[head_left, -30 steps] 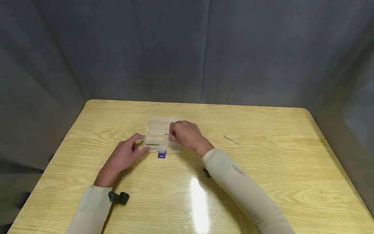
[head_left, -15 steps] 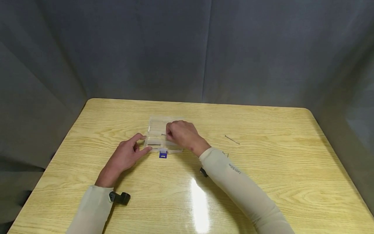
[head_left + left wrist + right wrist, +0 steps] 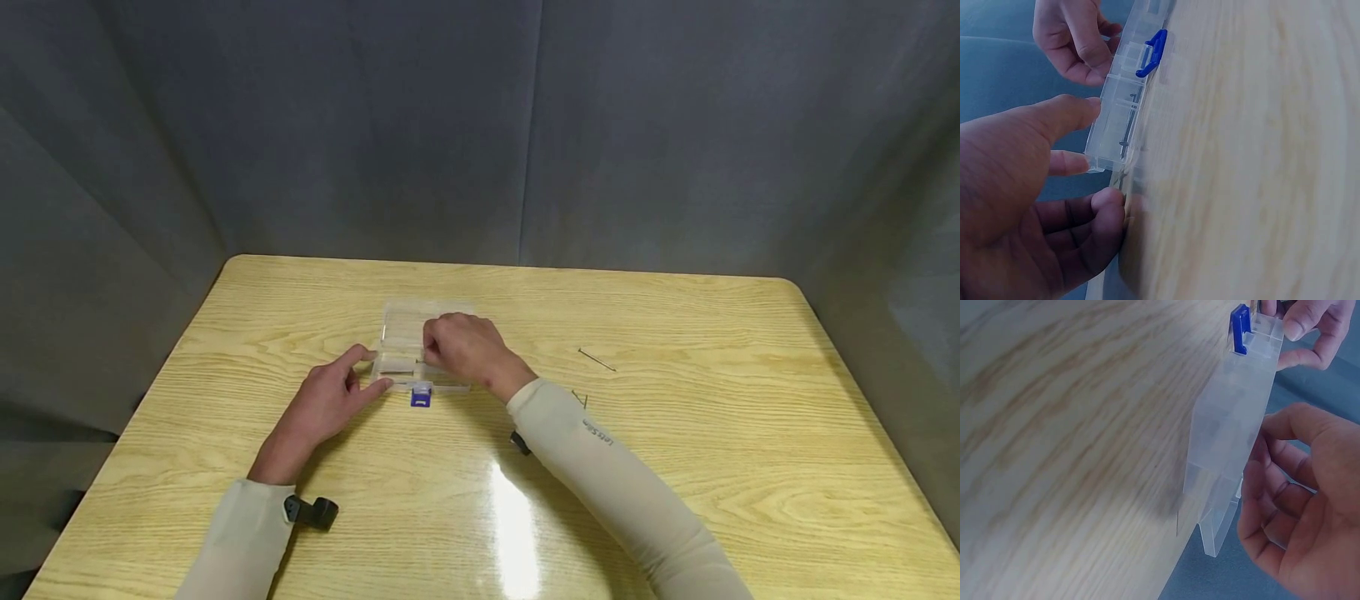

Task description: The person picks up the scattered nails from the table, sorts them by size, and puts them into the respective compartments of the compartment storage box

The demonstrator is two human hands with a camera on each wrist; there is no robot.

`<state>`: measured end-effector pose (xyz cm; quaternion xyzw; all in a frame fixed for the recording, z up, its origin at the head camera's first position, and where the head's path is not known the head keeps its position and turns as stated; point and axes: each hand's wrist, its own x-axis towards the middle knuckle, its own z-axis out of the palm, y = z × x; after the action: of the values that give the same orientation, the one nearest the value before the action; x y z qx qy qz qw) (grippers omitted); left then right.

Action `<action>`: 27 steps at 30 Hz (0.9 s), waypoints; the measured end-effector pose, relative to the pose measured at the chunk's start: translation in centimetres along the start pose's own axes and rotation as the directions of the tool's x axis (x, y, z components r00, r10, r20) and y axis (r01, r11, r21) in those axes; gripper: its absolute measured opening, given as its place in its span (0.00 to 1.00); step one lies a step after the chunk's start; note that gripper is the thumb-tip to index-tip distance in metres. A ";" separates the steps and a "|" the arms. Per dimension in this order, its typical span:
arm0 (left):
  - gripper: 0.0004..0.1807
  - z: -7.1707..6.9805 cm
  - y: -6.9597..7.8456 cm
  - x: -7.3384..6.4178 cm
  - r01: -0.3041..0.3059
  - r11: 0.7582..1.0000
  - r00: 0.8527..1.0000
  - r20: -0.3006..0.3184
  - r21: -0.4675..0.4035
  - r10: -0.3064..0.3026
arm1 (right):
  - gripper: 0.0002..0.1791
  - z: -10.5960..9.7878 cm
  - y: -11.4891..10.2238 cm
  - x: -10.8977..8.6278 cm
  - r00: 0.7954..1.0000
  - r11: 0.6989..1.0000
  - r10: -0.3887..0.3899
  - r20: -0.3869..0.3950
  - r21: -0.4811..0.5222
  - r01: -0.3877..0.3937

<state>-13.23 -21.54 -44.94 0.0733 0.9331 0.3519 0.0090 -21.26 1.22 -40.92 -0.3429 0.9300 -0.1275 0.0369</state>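
Observation:
A clear plastic compartment box (image 3: 447,388) lies with its lid (image 3: 403,323) raised and its blue latch (image 3: 421,397) toward me. My left hand (image 3: 318,404) holds the box's left end between thumb and index finger. Over the box's middle, my right hand (image 3: 467,350) has curled fingers pinching a thin nail (image 3: 418,361), whose end sticks out to the left. Another nail (image 3: 396,372) lies in a left compartment; the left wrist view shows a dark nail (image 3: 1127,128) through the wall. My right fingertips are mostly hidden in the head view.
On the wooden table (image 3: 712,433), a long nail (image 3: 597,360) lies right of the box. Nearer my right sleeve are a few smaller nails (image 3: 581,399), partly overlapping. Dark curtains (image 3: 375,125) surround the table.
My right hand has shifted slightly left and lowered the nail toward the box's compartments. My left hand keeps its hold on the box. More of the small nails beside the right sleeve now show.

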 end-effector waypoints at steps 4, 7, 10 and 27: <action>0.22 0.0 0.0 0.0 -0.001 1.000 1.000 0.002 0.001 0.001 | 0.05 -0.1 0.2 -0.3 1.000 1.000 -0.005 -0.011 0.004 0.005; 0.22 0.0 0.0 0.0 0.002 1.000 1.000 0.002 0.002 -0.002 | 0.04 -0.3 0.4 -0.5 1.000 1.000 -0.003 -0.025 0.011 0.004; 0.22 0.0 0.1 0.0 0.005 1.000 1.000 0.001 0.000 -0.005 | 0.04 -0.4 0.7 -0.9 1.000 1.000 0.009 -0.030 0.021 -0.008; 0.23 0.0 -0.2 0.1 0.003 1.000 1.000 0.002 -0.005 -0.003 | 0.09 -2.1 3.7 -4.6 0.991 0.987 0.128 -0.040 0.100 -0.123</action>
<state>-13.38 -21.71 -45.08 0.0724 0.9323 0.3542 0.0106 -20.42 7.33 -39.93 -0.2784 0.9430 -0.1779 0.0397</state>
